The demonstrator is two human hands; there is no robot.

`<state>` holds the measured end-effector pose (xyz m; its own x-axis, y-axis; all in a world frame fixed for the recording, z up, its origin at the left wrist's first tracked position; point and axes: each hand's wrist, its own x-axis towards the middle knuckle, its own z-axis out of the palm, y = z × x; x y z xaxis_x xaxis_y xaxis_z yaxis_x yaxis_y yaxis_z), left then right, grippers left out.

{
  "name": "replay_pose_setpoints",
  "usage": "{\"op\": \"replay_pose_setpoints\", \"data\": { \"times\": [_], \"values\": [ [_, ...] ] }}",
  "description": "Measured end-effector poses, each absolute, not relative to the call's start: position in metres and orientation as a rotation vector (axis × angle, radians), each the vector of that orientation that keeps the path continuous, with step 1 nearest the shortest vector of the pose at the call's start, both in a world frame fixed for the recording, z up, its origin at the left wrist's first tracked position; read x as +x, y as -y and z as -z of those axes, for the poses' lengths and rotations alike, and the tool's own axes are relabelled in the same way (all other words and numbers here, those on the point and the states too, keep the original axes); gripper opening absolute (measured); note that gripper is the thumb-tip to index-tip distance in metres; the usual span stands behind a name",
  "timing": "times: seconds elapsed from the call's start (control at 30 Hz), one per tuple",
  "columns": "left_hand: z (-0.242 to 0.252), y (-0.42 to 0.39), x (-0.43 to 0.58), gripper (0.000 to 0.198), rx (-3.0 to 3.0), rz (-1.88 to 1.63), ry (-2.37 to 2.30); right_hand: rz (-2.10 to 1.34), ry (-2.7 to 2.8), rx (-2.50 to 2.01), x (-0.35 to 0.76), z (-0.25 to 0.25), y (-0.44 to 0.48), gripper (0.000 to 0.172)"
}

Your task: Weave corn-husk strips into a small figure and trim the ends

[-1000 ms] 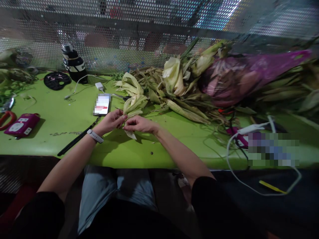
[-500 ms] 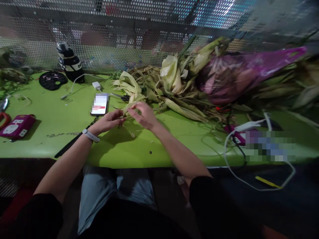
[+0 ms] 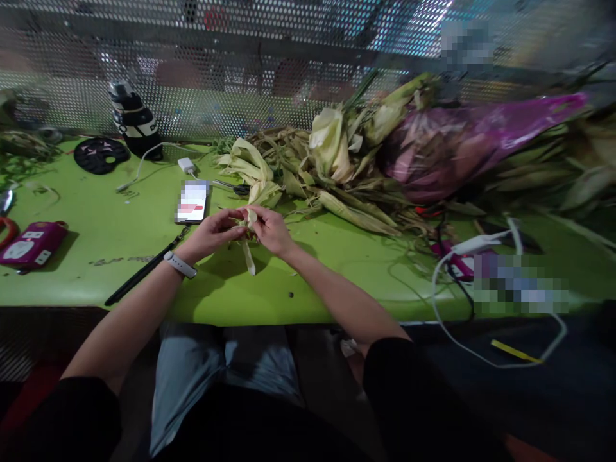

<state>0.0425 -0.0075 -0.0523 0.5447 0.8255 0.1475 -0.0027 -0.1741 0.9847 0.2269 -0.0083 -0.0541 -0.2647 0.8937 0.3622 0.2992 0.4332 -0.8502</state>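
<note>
Both hands meet over the green table, just in front of a heap of corn husks. My left hand, with a white watch band at the wrist, pinches one side of a pale husk strip. My right hand is closed on the other side of the same strip. The strip's loose end hangs down onto the table between the two hands.
A phone lies left of my hands, with a charger and white cable behind it. A purple plastic bag lies on the husks at right. A magenta device, a dark bottle, scissors and white cables are also here.
My right hand reached toward the husk heap, then came back to my left hand. The husk strip now hangs between both hands instead of lying under them.
</note>
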Motion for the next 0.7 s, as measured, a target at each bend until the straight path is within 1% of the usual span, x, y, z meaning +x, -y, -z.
{"op": "replay_pose_setpoints", "data": {
  "times": [0.1,0.2,0.37,0.5,0.6,0.7],
  "values": [
    [0.051,0.008,0.043,0.035,1.577,-0.876,-0.750,-0.824,1.742,-1.055,0.225,0.055,0.008,0.025],
    [0.047,0.009,0.042,0.035,1.570,-0.833,-0.757,-0.855,1.701,-1.092,0.224,0.055,0.009,0.026],
    [0.041,0.013,0.041,0.035,1.477,-0.868,-0.796,-0.931,1.585,-1.060,0.225,0.055,0.009,0.038],
    [0.036,0.014,0.040,0.037,1.135,-1.033,-0.855,-1.023,1.393,-0.979,0.224,0.054,0.007,0.046],
    [0.037,0.011,0.041,0.044,0.909,-1.019,-0.807,-1.073,1.313,-0.957,0.223,0.054,0.005,0.045],
    [0.041,0.011,0.045,0.048,0.897,-0.938,-0.786,-0.981,1.305,-0.951,0.223,0.056,0.003,0.043]
  ]
}}
